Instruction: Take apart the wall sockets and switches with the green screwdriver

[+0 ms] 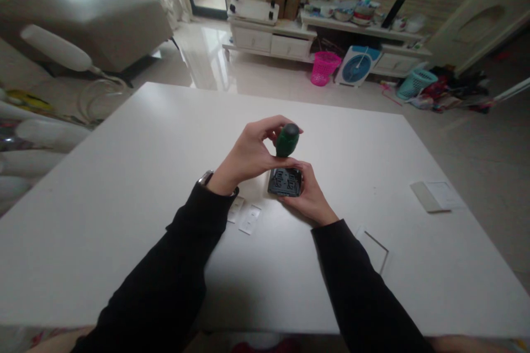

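My left hand (265, 146) is closed around a screwdriver (287, 140) with a green handle and a dark end cap. The handle points up toward me; its shaft and tip are hidden behind my fingers. Just below, my right hand (308, 196) grips a black square socket module (285, 183), fingers around its right side and near edge. Raised shapes show on the module's upper face. Two small white faceplates (249, 219) lie on the table near my left wrist, one partly covered by the sleeve.
On the white table (174, 138), a thin white frame (379, 248) lies by my right sleeve. Farther right are a white square plate and greyish piece (430, 197). Beyond the table stand a pink basket (324, 68), a blue fan (356, 65) and a low cabinet (292, 47).
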Available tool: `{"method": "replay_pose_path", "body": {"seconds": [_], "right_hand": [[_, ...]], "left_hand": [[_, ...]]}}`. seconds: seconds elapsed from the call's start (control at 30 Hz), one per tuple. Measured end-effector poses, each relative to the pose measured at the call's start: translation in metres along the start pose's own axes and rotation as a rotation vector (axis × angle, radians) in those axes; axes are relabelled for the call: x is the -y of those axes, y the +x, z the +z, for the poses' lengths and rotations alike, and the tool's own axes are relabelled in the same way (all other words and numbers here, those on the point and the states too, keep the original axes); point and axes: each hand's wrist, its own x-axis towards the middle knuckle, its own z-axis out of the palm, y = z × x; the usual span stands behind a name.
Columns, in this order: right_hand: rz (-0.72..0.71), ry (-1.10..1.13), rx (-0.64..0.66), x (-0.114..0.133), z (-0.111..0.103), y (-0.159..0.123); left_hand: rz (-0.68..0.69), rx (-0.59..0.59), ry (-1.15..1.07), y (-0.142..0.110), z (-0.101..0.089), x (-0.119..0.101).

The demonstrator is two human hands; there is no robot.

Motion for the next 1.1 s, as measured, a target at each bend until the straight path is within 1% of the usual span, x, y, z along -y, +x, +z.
{"method": "replay_pose_path", "body": {"seconds": [0.1, 0.23, 0.43, 0.6, 0.7, 0.83, 0.93, 1.1], "right_hand": [[0.006, 0.035, -0.043, 0.003, -0.001, 0.0], [0.024, 0.036, -0.044, 0.007, -0.003, 0.0], [0.022, 0.026, -0.046, 0.007, -0.004, 0.001], [0.059, 0.038, -0.042, 0.006, -0.003, 0.001], [0.057, 0.03, -0.052, 0.006, -0.003, 0.0], [0.059, 0.033, -0.053, 0.008, -0.003, 0.0], [0.064, 0.045, -0.048, 0.008, -0.003, 0.0], [0.107, 0.062, -0.034, 0.009, -0.003, 0.0]], "left_hand": [[-0.012, 0.069, -0.03, -0.001, -0.003, -0.006], [-0.05, 0.161, -0.053, -0.003, -0.005, -0.015], [-0.08, 0.181, -0.005, -0.005, -0.005, -0.019], [-0.043, 0.23, 0.02, -0.004, -0.007, -0.02], [-0.017, 0.255, 0.024, -0.003, -0.008, -0.021], [-0.026, 0.252, 0.03, -0.003, -0.009, -0.022], [-0.014, 0.24, 0.078, -0.003, -0.008, -0.022], [0.036, 0.127, 0.18, -0.002, -0.003, -0.019]]}}
